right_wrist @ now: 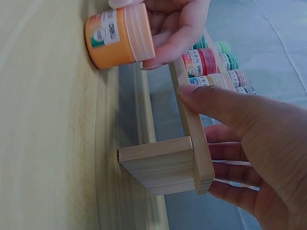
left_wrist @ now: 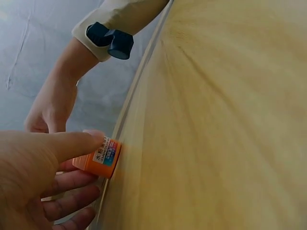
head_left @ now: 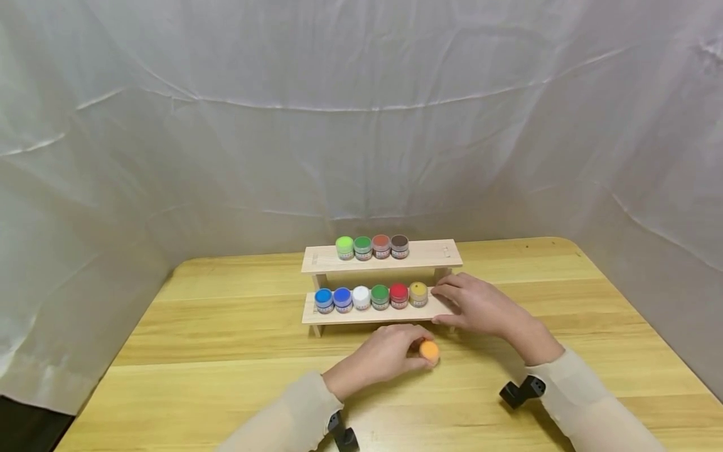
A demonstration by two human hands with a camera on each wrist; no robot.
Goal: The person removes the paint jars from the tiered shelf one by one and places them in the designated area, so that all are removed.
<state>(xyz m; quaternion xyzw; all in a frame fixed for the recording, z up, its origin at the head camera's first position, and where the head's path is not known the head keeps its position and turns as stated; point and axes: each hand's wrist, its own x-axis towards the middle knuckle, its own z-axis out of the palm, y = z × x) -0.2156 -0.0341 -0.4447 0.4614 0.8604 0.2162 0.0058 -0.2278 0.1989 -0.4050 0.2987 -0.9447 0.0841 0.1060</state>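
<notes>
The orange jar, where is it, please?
In the head view, the orange jar is right of centre, in the left hand, in front of the lower shelf.

"deli" and "水粉" on orange jar (right_wrist: 121,40)

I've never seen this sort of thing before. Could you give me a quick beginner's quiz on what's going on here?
1. How many jars stand on the upper shelf?
2. On the lower shelf, which jar colour is nearest the right hand? A) white B) yellow C) blue
3. True or false: the left hand holds the orange jar.

Key: 1. Four. 2. B, the yellow jar. 3. True.
</notes>
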